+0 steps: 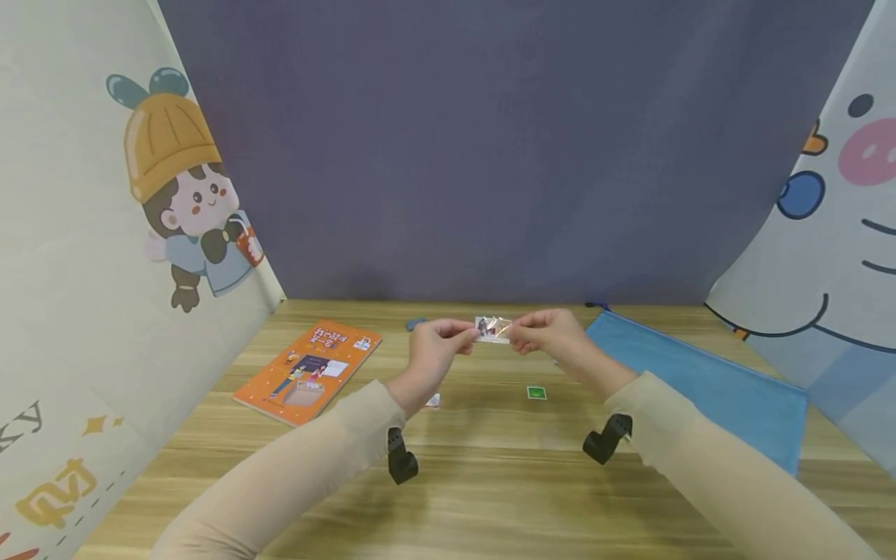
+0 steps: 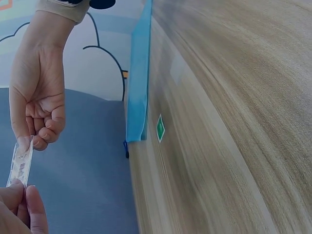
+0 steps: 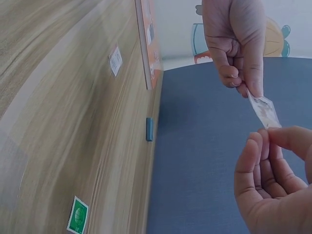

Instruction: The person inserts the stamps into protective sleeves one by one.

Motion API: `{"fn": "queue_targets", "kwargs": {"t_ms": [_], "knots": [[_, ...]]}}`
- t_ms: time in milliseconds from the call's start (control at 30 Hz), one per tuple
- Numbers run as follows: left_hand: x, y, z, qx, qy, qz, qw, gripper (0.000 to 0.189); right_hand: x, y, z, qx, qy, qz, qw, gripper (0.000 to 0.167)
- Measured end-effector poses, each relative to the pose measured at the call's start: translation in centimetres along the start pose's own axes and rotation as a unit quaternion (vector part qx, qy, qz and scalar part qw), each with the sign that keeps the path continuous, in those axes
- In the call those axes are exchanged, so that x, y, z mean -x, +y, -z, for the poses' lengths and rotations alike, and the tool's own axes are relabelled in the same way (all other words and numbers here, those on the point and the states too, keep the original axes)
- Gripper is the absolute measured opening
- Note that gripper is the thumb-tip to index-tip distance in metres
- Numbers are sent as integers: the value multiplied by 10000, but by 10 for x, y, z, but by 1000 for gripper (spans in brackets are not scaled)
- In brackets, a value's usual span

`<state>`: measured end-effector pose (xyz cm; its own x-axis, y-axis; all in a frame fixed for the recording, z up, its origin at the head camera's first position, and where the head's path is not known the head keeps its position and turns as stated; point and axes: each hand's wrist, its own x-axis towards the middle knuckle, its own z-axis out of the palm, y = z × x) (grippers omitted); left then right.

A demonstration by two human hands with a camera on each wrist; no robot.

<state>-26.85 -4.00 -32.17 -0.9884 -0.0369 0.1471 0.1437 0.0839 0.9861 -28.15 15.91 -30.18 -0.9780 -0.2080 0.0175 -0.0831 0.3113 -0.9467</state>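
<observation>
Dark blue-grey fabric (image 1: 518, 155) hangs behind a wood-grained worktop (image 1: 504, 490). Raised between the hands is a small, clear plastic sleeve with a printed piece seemingly inside (image 1: 493, 328). The left hand (image 1: 435, 350) pinches one end between thumb and fingertips, and the right hand (image 1: 556, 336) pinches the other, remaining fingers curled.

Handling of the sleeve looks under way: it is up off the worktop, not yet laid down. Two pieces lie loose: a green, white-bordered stamp (image 1: 536, 393) below and between the hands, and a pale, printed paper rectangle (image 3: 115, 60) beneath the left hand. Whether either belongs in the sleeve, I cannot tell.

Beyond the left hand sits a blue, oblong block (image 3: 149, 129); left of it lies an orange, illustrated paperback (image 1: 283, 385). Right of the right hand spreads a blue, flat fabric pouch (image 1: 707, 393).

White Chinese characters title the paperback, the lower line apparently ending "一名". The stamp's lettering is too small to read. Far left, the wall shows "ky".
</observation>
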Motion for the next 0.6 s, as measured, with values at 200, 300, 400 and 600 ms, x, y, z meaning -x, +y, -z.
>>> {"fn": "queue_targets", "kwargs": {"t_ms": [200, 300, 400, 600], "knots": [[0, 0, 0, -4, -9, 14, 10000, 17, 0, 0, 0, 10, -53, 11, 10000, 32], [0, 0, 0, -102, -21, -17, 9999, 17, 0, 0, 0, 28, -45, 11, 10000, 33], [1, 0, 1, -291, -44, 53, 9996, 15, 0, 2, 0, 54, -107, 31, 9999, 34], [0, -3, 1, -448, -57, 123, 9989, 15, 1, 6, 0, -262, -283, 52, 9992, 31]]}}
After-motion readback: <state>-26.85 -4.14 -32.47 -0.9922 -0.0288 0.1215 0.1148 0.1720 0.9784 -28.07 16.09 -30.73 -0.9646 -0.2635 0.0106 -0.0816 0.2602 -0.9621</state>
